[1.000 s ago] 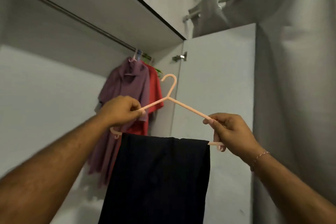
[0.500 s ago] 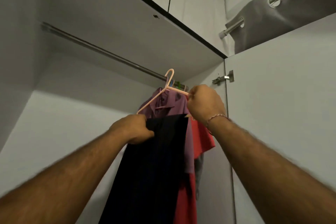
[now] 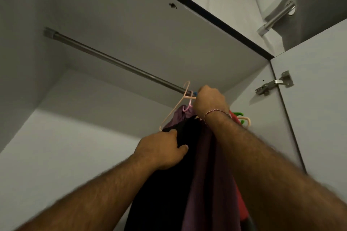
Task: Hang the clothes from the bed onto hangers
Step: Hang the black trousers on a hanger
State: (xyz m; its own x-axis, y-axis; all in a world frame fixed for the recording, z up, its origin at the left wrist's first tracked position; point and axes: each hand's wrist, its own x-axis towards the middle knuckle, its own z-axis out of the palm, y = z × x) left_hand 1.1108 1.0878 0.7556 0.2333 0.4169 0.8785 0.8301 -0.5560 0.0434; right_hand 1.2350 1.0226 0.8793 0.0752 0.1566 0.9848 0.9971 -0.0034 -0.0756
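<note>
Right hand (image 3: 210,103) gripping the pink hanger (image 3: 173,108) near its hook at the rod (image 3: 116,63), left hand (image 3: 161,151) clutching the black trousers (image 3: 169,184) draped over it — risks slipping off if tilted.

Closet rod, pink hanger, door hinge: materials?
Closet rod: looks like metal, dull brushed grey with a faint sheen. Pink hanger: likely plastic, thin, smooth, uniformly pale pink. Door hinge: metal, silvery, stamped-looking plates.
</note>
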